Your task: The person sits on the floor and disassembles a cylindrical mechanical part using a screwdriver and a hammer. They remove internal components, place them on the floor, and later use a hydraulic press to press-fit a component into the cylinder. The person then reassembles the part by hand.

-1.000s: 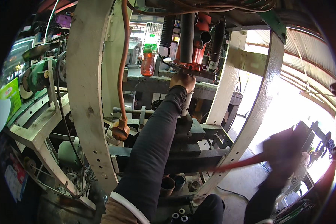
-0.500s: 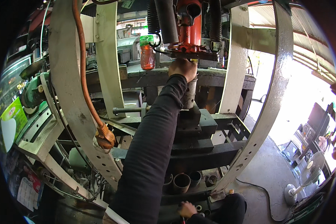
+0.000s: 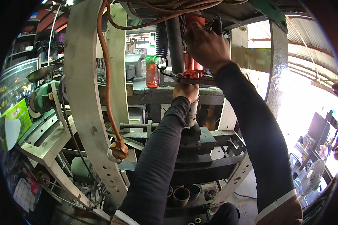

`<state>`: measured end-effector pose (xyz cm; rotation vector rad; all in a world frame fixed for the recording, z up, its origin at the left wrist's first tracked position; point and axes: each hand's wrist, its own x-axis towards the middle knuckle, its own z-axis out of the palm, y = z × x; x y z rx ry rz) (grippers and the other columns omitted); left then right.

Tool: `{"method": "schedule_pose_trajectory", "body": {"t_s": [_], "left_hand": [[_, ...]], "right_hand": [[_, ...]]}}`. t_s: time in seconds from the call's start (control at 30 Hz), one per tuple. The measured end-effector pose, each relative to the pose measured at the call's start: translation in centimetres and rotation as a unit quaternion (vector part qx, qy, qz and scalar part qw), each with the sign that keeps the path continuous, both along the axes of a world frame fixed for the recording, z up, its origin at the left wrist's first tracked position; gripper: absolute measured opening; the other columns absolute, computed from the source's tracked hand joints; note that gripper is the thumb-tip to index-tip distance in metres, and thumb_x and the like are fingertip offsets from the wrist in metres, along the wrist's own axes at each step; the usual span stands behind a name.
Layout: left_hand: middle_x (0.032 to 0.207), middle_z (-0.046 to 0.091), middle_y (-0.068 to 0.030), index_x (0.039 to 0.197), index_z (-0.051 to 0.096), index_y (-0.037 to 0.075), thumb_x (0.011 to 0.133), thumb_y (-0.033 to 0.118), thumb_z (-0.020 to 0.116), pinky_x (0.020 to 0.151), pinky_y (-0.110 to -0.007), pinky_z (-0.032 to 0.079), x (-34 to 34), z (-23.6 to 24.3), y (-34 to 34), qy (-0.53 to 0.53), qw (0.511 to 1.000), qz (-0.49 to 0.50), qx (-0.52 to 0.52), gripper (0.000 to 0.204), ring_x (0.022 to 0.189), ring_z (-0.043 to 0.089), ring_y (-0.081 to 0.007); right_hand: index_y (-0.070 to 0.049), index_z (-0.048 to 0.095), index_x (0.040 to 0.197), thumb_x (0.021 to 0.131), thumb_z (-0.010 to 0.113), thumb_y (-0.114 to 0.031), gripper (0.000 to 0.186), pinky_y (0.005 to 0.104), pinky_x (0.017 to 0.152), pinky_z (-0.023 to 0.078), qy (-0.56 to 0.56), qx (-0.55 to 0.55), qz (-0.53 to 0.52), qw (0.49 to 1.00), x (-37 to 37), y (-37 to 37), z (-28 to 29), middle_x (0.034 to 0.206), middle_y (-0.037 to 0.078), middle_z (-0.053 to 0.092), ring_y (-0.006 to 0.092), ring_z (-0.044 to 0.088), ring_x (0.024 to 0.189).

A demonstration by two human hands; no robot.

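My left hand [image 3: 186, 92] is closed around the upper end of a grey metal cylinder [image 3: 192, 114], just under the plate at the foot of a red hydraulic jack [image 3: 193, 72]. Dark steel blocks [image 3: 202, 139] stacked on the press frame support the cylinder. Higher up, my right hand [image 3: 207, 45] is closed, its curled fingers against the upper part of the jack. Whatever is in those fingers is hidden. A dark coil spring [image 3: 162, 41] and a thick dark rod [image 3: 173, 45] hang left of the jack.
Pale steel uprights [image 3: 84, 101] flank my arms. An orange cable [image 3: 106, 71] with a plug [image 3: 119, 149] hangs on the left. Behind stands a bottle of red liquid [image 3: 152, 75]. Metal pipe pieces [image 3: 181, 195] stand below; a fan [image 3: 312, 173] is at right.
My right hand has risen from low near the floor to the red jack. My left hand remains at the cylinder's top. The view has tilted upward.
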<state>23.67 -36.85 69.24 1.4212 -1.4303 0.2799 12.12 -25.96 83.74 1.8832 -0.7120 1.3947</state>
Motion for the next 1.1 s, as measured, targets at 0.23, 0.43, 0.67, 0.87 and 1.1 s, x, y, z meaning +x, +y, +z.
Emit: {"method": "schedule_pose_trajectory", "body": {"t_s": [0.23, 0.43, 0.67, 0.87, 1.1], "left_hand": [[0.122, 0.071, -0.0246, 0.116, 0.073, 0.007, 0.096, 0.040, 0.050, 0.101, -0.051, 0.052, -0.9, 0.9, 0.5, -0.010, 0.998, 0.013, 0.064, 0.045, 0.114, 0.068, -0.0425], [0.116, 0.073, -0.0231, 0.123, 0.071, 0.010, 0.099, 0.043, 0.046, 0.100, -0.051, 0.054, 1.2, 0.3, -0.2, -0.080, 0.995, 0.025, 0.056, 0.048, 0.112, 0.069, -0.0418], [0.121, 0.071, -0.0250, 0.115, 0.073, 0.005, 0.091, 0.039, 0.054, 0.101, -0.050, 0.053, 2.2, -0.2, -0.9, -0.059, 0.997, 0.023, 0.053, 0.046, 0.113, 0.068, -0.0430], [0.115, 0.071, -0.0292, 0.110, 0.074, 0.005, 0.092, 0.038, 0.055, 0.098, -0.052, 0.054, 1.3, -0.6, -0.9, -0.029, 0.999, 0.004, -0.038, 0.043, 0.106, 0.070, -0.0440], [0.106, 0.073, -0.0282, 0.097, 0.078, 0.001, 0.090, 0.041, 0.051, 0.095, -0.048, 0.056, 0.6, 0.4, -0.5, -0.037, 0.998, 0.030, 0.029, 0.049, 0.103, 0.072, -0.0421]], "right_hand": [[-0.019, 0.061, 0.124, 0.098, 0.058, -0.042, 0.035, 0.0542, 0.086, 0.057, 0.094, -0.077, -0.135, 0.983, 0.8, -5.7, 5.3, 0.105, 0.017, 0.075, 0.0420, 0.072, 0.100], [-0.026, 0.057, 0.128, 0.097, 0.061, -0.044, 0.036, 0.0560, 0.080, 0.056, -0.098, -0.041, 0.026, 0.994, 2.4, -0.8, -3.1, 0.103, 0.014, 0.075, 0.0435, 0.072, 0.096], [-0.009, 0.061, 0.116, 0.091, 0.060, -0.018, 0.026, 0.0483, 0.069, 0.057, -0.050, -0.065, 0.043, 0.996, 3.4, -2.6, -1.4, 0.098, 0.017, 0.072, 0.0364, 0.072, 0.080], [-0.008, 0.054, 0.135, 0.092, 0.064, -0.028, 0.048, 0.0518, 0.079, 0.058, -0.041, 0.002, 0.141, 0.989, 1.2, -4.4, 1.5, 0.106, 0.023, 0.072, 0.0463, 0.070, 0.090], [-0.011, 0.048, 0.137, 0.098, 0.055, -0.028, 0.043, 0.0573, 0.087, 0.054, -0.090, 0.061, 0.120, 0.987, 2.0, -1.2, -1.0, 0.104, 0.031, 0.071, 0.0520, 0.067, 0.098]]}}
